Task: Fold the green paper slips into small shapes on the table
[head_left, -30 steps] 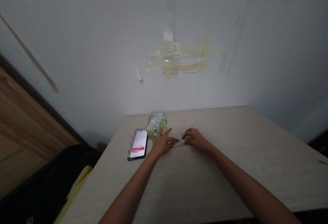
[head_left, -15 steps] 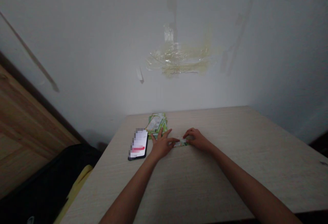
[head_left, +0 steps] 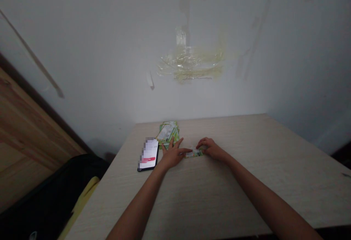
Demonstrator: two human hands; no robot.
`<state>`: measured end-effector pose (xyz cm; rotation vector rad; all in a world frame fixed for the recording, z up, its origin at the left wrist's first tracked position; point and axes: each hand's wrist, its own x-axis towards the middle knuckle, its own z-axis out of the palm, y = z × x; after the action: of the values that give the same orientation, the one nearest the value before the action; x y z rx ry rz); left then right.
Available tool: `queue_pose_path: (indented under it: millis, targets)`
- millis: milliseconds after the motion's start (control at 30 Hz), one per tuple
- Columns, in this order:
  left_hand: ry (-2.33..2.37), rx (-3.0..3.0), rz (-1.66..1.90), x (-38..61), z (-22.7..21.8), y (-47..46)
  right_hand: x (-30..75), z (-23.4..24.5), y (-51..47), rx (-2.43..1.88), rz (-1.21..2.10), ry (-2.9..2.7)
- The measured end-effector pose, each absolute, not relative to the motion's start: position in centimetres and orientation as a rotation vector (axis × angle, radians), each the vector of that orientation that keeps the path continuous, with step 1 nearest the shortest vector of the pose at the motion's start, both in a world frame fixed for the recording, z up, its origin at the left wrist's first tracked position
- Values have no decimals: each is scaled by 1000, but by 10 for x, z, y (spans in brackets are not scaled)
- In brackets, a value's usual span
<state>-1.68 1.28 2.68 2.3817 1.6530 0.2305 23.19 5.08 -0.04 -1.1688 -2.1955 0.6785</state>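
A small green-and-white printed packet lies on the table between my two hands; whether it is folded I cannot tell. My left hand has its fingers spread, with the index finger and thumb touching the packet's left end. At the other end, my right hand has curled fingers closed on the packet's edge, covering part of it. Beyond my left fingertips is a loose pile of similar green-and-white packets, partly overlapped by those fingers.
A phone with a lit screen lies left of my left hand, close to the pile. The pale wood-grain table meets a wall with tape remnants. Dark and yellow cloth is beside the table's left edge.
My hands have barely moved. Slightly more of the packet shows between them, and its right end shifts a little under my right fingers.
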Motion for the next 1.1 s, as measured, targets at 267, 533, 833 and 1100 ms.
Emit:
queue_pose_path:
  millis: [267,533,833,1100]
  targets:
    - [1681,2418,211,-17,27,10,236,-1,54,-1121,745,-2212]
    - [1668,2390,146,-18,32,11,236,-6,54,-1104,740,-2174]
    - [1637,2444,226,-21,30,8,231,-6,42,-1161,543,-2118]
    - [1483,2537,361,-11,28,-1,228,-7,35,-1178,355,-2149]
